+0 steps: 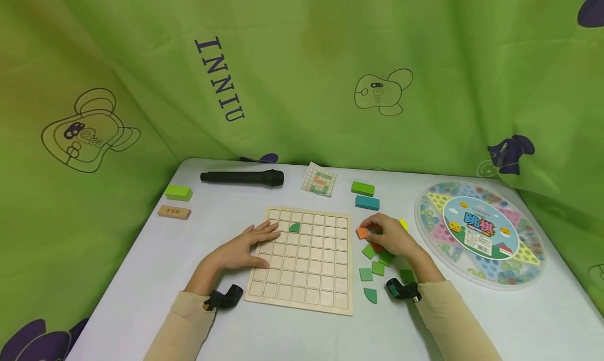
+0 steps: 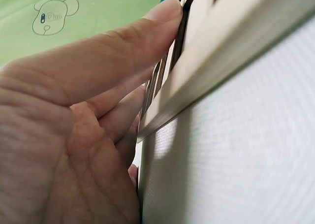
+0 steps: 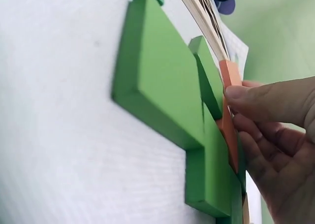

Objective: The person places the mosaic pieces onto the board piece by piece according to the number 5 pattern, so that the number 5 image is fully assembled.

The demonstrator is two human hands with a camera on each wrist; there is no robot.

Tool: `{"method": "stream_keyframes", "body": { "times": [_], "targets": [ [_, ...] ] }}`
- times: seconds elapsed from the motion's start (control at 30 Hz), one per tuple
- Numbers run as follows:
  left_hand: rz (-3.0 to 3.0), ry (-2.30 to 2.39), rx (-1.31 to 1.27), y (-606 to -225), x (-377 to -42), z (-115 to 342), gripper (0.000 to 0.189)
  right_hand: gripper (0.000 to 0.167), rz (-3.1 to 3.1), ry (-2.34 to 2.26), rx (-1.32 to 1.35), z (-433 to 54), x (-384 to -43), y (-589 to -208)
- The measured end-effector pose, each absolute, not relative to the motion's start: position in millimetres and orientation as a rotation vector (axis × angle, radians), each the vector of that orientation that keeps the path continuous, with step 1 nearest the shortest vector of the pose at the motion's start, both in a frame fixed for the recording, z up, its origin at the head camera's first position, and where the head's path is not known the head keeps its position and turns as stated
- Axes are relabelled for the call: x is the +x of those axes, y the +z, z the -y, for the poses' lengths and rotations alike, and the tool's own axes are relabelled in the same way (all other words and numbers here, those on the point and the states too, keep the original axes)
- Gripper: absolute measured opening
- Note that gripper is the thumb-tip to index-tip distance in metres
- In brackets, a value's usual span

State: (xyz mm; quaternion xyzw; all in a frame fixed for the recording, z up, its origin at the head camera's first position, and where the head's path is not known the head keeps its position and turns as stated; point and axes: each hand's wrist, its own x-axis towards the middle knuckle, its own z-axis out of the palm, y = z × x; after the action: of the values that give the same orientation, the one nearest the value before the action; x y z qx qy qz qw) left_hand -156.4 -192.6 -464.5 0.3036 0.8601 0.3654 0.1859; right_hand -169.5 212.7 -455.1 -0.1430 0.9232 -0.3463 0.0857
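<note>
A pale wooden grid board (image 1: 305,267) lies on the white table, with one green quarter-round tile (image 1: 294,227) in a cell near its upper left. My left hand (image 1: 238,250) rests at the board's left edge, its fingers extended and its thumb (image 2: 165,12) over the rim. Off the board's right side, my right hand (image 1: 391,236) pinches an orange tile (image 1: 362,233) between thumb and fingers. Around and below that hand lie green tiles (image 1: 378,268), a green quarter-round tile (image 1: 370,295) and another orange tile (image 1: 376,247), partly hidden by the fingers.
A printed pattern card (image 1: 320,180) lies behind the board, with a black microphone (image 1: 241,178) to its left. Green (image 1: 363,188) and blue blocks (image 1: 367,202) lie back right. A round Chinese checkers box (image 1: 481,235) occupies the right; two blocks (image 1: 174,212) lie far left.
</note>
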Motion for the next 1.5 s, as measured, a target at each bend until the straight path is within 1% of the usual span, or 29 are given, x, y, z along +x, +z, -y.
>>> {"method": "stream_keyframes", "body": {
  "times": [0.17, 0.37, 0.5, 0.73, 1.0, 1.1, 1.5],
  "targets": [
    [-2.425, 1.028, 0.863, -465, -156, 193, 0.077, 0.025, -2.778, -1.049, -0.391, -207, -169, -452],
    [-2.445, 1.050, 0.913, -467, -157, 194, 0.076, 0.029, -2.755, -1.204, -0.433, -188, -164, -441],
    [-2.442, 1.056, 0.933, -468, -157, 195, 0.076, 0.027, -2.717, -1.311, -0.496, -165, -161, -437],
    [-2.429, 1.015, 0.884, -464, -157, 193, 0.077, 0.025, -2.643, -1.408, -0.581, -114, -161, -435],
    [-2.429, 1.010, 0.887, -466, -157, 192, 0.076, 0.022, -2.622, -1.281, -0.537, -71, -166, -445],
    [-2.426, 1.007, 0.891, -464, -157, 192, 0.076, 0.020, -2.617, -1.222, -0.533, -65, -167, -449],
    [-2.421, 1.033, 0.906, -463, -155, 194, 0.075, 0.018, -2.711, -1.093, -0.668, -52, -163, -454]
  ]
}}
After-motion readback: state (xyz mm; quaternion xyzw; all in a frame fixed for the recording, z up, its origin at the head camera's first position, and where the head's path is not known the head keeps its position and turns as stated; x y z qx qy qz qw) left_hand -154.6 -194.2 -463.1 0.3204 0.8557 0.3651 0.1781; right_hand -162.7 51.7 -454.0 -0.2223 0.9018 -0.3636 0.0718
